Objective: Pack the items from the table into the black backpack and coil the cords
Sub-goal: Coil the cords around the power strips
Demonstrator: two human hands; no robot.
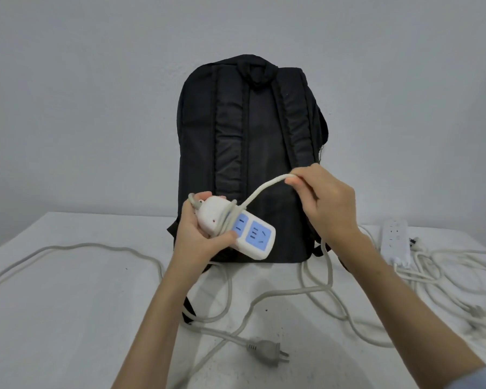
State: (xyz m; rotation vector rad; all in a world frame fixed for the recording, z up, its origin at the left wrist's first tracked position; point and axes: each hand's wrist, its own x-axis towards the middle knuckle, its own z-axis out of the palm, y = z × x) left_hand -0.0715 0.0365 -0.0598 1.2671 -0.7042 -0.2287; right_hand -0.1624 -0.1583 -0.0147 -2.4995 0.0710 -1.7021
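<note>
Fingers (296, 181) of the right hand (327, 204) pinch the cord (260, 192), left hand (199, 237) gripping the power strip (236, 228); slack on the tabletop (68, 318) could snag, loosening wraps.

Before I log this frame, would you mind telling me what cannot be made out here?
All in the head view:
- Black backpack: only its strap side shows; its opening is hidden behind it.
- Second power strip: blurred near the right edge; sockets unreadable.
- Cord on the table: runs off the left edge.
- Power strip in the left hand: the grip hides its underside.
</note>
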